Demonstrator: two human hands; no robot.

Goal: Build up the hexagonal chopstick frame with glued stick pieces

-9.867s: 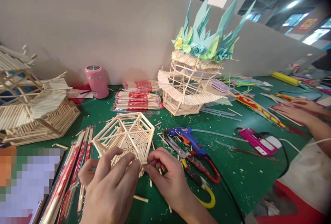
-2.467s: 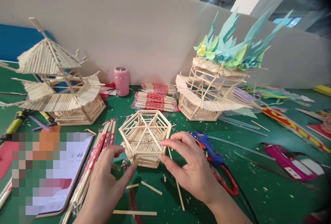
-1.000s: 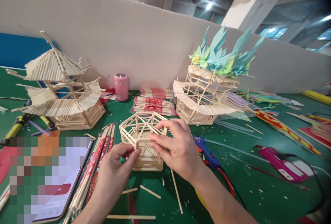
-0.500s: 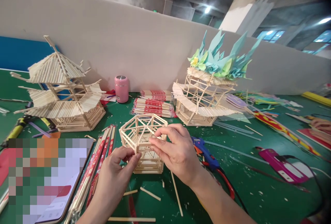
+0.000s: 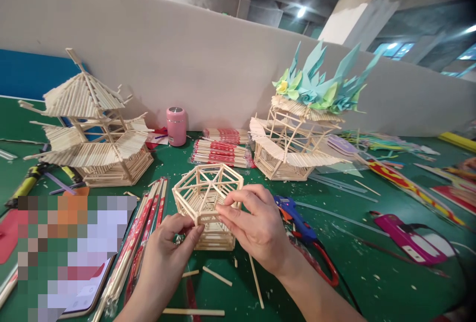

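Note:
Between my hands stands a small six-sided frame (image 5: 212,183) of light wooden sticks, with spokes across its top. My left hand (image 5: 169,250) pinches its front left corner post between thumb and fingers. At the front right of the upper ring, my right hand (image 5: 256,227) has thumb and fingers closed on the frame; its fingertips hide the exact spot. Short loose stick pieces (image 5: 217,276) lie on the green table in front of the frame. A longer thin stick (image 5: 256,282) is below my right wrist.
Stick pavilions stand behind, one with a stick roof (image 5: 89,128), one topped with paper leaves (image 5: 320,79). Nearby are a blue glue gun (image 5: 297,218), packaged chopsticks (image 5: 219,153), a pink flask (image 5: 176,127), a phone (image 5: 89,287) and a magenta device (image 5: 407,240).
The view has shifted slightly. Both hands stay at the same places on the frame, with little visible movement of the fingers.

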